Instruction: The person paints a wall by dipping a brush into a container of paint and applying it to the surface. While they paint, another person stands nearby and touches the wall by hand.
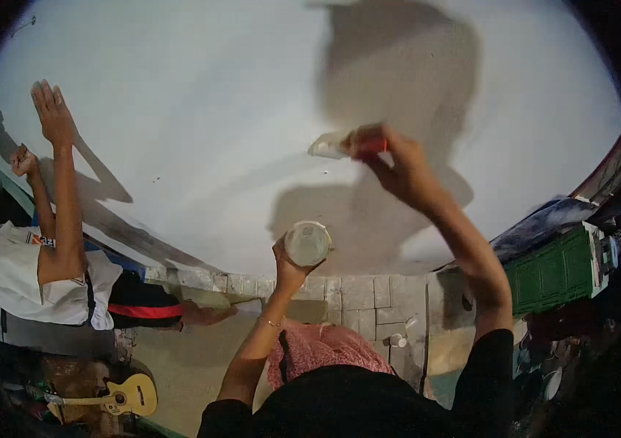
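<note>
Right hand (407,169) grips a red-handled tool (372,142), left hand (290,273) a container (307,244) below.

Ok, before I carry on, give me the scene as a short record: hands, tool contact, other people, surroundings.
left hand: holding round translucent cup
right hand: gripping red-handled tool with pale flat tip, blurred
tool contact: tip at smooth white wall; touching or just off, cannot tell
other person: co-worker in white shirt, at left, both arms raised
lower left: yellow wooden guitar
right side: green plastic crate
</note>
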Tool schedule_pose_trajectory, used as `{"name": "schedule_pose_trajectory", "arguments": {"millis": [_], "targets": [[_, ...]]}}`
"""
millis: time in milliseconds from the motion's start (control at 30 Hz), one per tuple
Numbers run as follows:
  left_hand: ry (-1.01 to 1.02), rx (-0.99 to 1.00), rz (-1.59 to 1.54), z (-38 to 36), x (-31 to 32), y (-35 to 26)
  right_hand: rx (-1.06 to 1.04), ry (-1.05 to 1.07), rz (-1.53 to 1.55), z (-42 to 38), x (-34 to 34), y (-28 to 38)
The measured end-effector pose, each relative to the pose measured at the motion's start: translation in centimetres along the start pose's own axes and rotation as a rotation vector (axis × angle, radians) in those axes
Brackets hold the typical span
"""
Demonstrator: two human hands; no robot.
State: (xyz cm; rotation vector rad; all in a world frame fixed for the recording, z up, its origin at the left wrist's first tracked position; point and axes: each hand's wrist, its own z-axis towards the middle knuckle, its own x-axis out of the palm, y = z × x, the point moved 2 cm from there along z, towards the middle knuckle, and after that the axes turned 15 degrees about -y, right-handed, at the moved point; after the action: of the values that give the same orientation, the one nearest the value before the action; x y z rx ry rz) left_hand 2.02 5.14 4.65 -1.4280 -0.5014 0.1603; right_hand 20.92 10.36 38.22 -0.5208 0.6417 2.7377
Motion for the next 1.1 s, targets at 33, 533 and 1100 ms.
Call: {"name": "schedule_pose_trajectory", "arguments": {"millis": [33,533,1100], "targets": [[0.008,-0.116,-0.13,0.2,0.2,0.4,0.007,-0.013,0.003,2.1,-0.6,0.3],[-0.152,0.257,0.655,-2.2,-1.3,-4.3,-0.877,-0.264,-0.403,6.2,-4.2,4.3],[-0.18,0.321,0.429,-2.1,-6.0,-3.3,0.35,0.365,-0.273,-23.9,7.8,-9.3]]}}
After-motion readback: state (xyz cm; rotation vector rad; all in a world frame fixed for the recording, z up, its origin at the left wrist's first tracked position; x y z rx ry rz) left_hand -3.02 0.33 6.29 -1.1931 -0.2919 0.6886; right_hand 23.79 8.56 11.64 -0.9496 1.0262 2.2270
